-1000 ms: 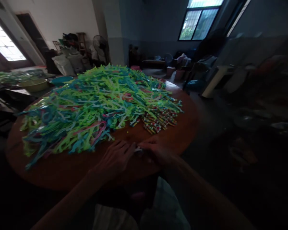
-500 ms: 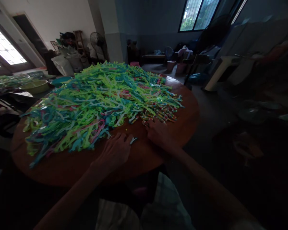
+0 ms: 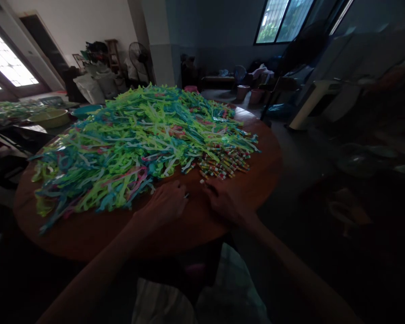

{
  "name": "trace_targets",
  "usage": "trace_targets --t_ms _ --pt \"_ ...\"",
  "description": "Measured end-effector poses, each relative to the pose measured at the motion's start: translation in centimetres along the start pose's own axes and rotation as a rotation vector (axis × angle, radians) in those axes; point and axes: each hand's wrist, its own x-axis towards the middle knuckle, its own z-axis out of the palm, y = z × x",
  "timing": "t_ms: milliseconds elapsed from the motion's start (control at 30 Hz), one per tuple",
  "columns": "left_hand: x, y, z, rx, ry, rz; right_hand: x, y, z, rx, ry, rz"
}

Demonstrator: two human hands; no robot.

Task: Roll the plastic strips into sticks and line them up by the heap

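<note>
My left hand (image 3: 168, 201) is closed low over the near part of the round table, with the end of a small pale plastic strip (image 3: 186, 195) showing at its fingertips. To its right, my right hand (image 3: 224, 201) pinches a small tube with a whitish end (image 3: 202, 181); its fingers hide most of it. Just beyond that hand lies a heap of small tubes with red, yellow and green labels (image 3: 224, 163). A large mound of tangled plastic strips (image 3: 131, 139), mostly lime green and blue with some pink, reaches close to my left hand.
The round brown wooden table (image 3: 266, 157) ends just in front of my knees. Behind it at the left stand a yellow basin (image 3: 50, 119) and a blue basin (image 3: 86, 111). A standing fan (image 3: 138, 56) and pink buckets (image 3: 243, 92) are farther back. The room is dim.
My right hand has drawn back from the tube heap toward me, bringing a tube. My left hand has shifted slightly right, and its pale strip now shows less.
</note>
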Motion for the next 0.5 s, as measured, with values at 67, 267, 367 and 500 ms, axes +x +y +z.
trace_targets --t_ms 67,267,367,500 --pt "0.1 -0.2 -0.1 0.009 -0.003 -0.099 -0.7 -0.4 0.3 0.066 -0.001 0.012" --pt "-2.9 -2.1 -0.8 0.007 0.151 -0.182 -2.3 -1.1 0.6 0.155 0.002 0.001" --pt "-5.2 -2.4 -0.8 -0.058 0.213 0.09 -2.9 -0.8 0.5 0.258 0.01 -0.049" --pt "-5.8 -0.8 0.7 -0.077 0.231 0.272 -3.0 -0.2 0.6 0.456 0.012 -0.004"
